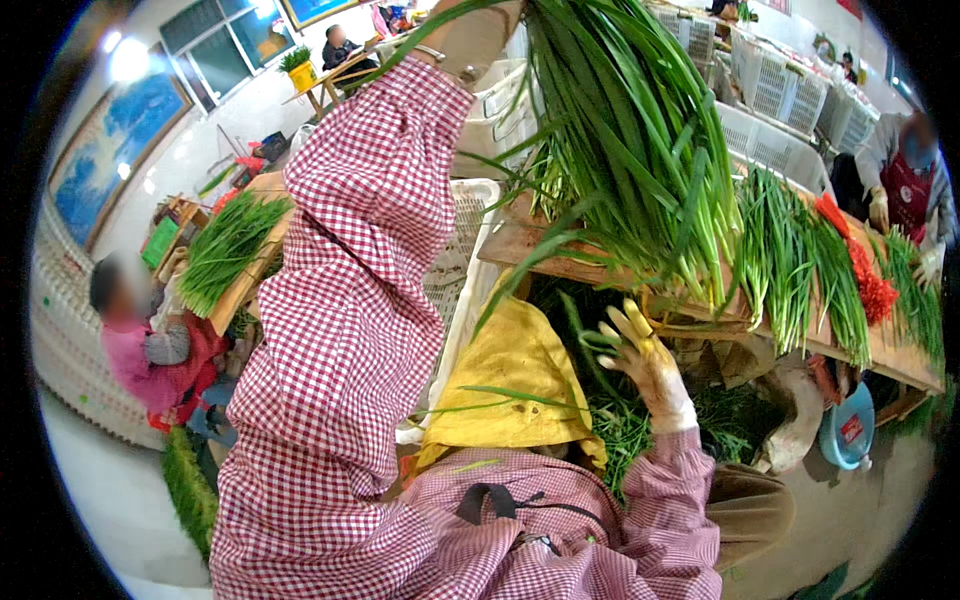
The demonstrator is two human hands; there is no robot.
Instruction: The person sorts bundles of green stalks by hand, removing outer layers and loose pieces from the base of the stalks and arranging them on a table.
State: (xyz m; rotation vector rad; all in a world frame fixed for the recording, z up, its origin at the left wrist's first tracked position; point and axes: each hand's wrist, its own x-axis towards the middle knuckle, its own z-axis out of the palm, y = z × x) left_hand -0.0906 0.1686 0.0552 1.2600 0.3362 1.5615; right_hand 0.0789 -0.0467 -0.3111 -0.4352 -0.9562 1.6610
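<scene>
Wooden surface (525, 242) carries green stalks (640, 150); right hand (645, 358) spreads wide nearby; left hand (492, 32), cropped, grip indeterminable.

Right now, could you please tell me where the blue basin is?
In the head view, the blue basin is toward the right, below the near edge of the wooden table and right of the person's right hand.

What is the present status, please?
Left hand mostly out of frame, grip unclear. Right hand spread open. Green bunch at wooden bench. Loose leaf across yellow cloth.
</scene>
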